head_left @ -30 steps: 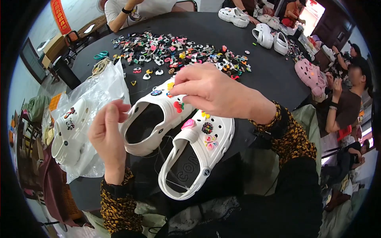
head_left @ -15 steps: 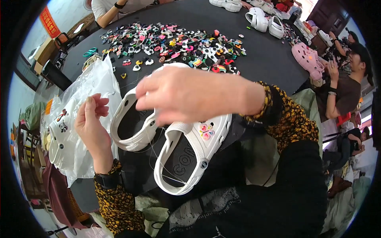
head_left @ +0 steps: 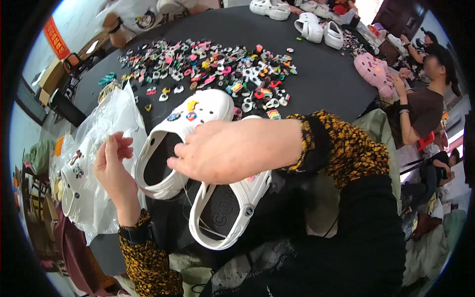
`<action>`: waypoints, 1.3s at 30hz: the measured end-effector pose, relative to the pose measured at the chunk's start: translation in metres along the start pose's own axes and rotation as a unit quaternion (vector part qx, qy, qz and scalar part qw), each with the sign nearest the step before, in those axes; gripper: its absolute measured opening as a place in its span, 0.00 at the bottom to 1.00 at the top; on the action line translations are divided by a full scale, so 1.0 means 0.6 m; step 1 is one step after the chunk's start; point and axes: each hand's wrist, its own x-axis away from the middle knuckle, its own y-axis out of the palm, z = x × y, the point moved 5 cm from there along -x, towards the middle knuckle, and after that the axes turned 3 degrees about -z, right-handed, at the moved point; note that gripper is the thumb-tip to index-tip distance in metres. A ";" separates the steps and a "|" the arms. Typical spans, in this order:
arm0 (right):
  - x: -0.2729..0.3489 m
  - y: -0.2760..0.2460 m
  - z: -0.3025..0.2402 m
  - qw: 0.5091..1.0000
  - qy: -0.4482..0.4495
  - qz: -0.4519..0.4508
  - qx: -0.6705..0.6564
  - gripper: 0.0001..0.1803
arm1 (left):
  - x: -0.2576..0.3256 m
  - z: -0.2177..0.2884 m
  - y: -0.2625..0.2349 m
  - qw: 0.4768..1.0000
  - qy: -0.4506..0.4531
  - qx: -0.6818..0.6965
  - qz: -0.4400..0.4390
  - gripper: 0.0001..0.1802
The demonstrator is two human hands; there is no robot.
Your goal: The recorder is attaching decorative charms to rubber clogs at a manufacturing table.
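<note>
Two white clogs lie side by side on the black table. The left clog [head_left: 163, 185] has several colourful charms [head_left: 192, 105] on its toe. On the right clog [head_left: 213, 242], much of the toe is hidden beneath my right hand [head_left: 222, 148]. That hand hovers over both clogs with its fingers bent together; whatever is in them is hidden. My left hand [head_left: 116, 166] is raised left of the clogs, thumb against curled fingers, and I cannot make out anything in it. A thin clear thread [head_left: 187, 195] hangs between the clogs.
A clear plastic bag [head_left: 106, 183] with another white clog [head_left: 71, 180] lies at the left. Beyond the pair spreads a heap of small charms [head_left: 208, 67]. More white clogs [head_left: 309, 28] stand at the far right. A person [head_left: 428, 94] there handles a pink clog [head_left: 372, 73].
My right hand has come lower and nearer, uncovering the charms on the left clog's toe and covering more of the right clog. My left hand has barely moved.
</note>
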 end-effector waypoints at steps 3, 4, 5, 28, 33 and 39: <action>0.006 -0.012 -0.013 0.998 -0.043 0.042 0.023 0.14 | 0.004 -0.001 -0.009 1.000 0.005 -0.004 0.003 0.16; 0.010 -0.016 -0.020 0.996 -0.061 0.061 0.021 0.11 | 0.004 -0.004 -0.009 1.000 0.004 -0.003 0.000 0.16; 0.016 -0.015 -0.020 0.992 -0.072 0.098 0.020 0.10 | 0.005 -0.007 -0.007 1.000 0.001 0.001 -0.002 0.16; 0.340 -0.112 0.219 0.926 0.374 0.008 0.055 0.17 | 0.015 -0.024 0.023 0.996 -0.067 0.041 -0.048 0.13; 0.564 -0.097 0.356 0.816 0.531 0.050 0.223 0.15 | 0.018 -0.025 0.026 0.996 -0.033 0.001 -0.079 0.14; 0.587 -0.079 0.400 0.816 0.491 0.142 0.270 0.17 | 0.021 -0.015 0.034 0.995 -0.027 -0.052 -0.087 0.13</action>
